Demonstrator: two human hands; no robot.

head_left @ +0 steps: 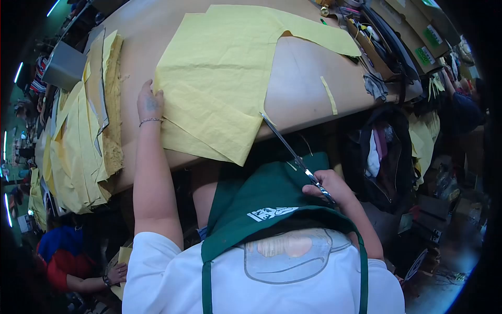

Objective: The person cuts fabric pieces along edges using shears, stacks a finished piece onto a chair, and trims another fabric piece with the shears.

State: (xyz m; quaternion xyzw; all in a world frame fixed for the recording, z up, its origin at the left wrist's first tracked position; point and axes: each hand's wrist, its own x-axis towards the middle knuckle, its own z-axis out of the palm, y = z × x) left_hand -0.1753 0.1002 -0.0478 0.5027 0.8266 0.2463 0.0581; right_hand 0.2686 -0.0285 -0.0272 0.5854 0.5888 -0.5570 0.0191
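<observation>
A large piece of yellow fabric (219,68) lies on the tabletop, with its lower corner folded and hanging over the near edge. My left hand (150,102) rests at the fabric's left edge, fingers stretched out and the thumb beside the cloth. Long metal scissors (287,145) are held by the handles in my right hand (334,187), in front of my green apron (272,183). Their tips reach the right edge of the fabric, close to its lower corner. Whether the blades are apart is hard to make out.
A thin yellow strip (329,95) lies on the table (303,68) to the right. Stacked yellow fabric (78,152) fills the left end. Boxes (402,31) stand at the far right, above a dark open bag (384,157). Another person's hand (117,273) shows at lower left.
</observation>
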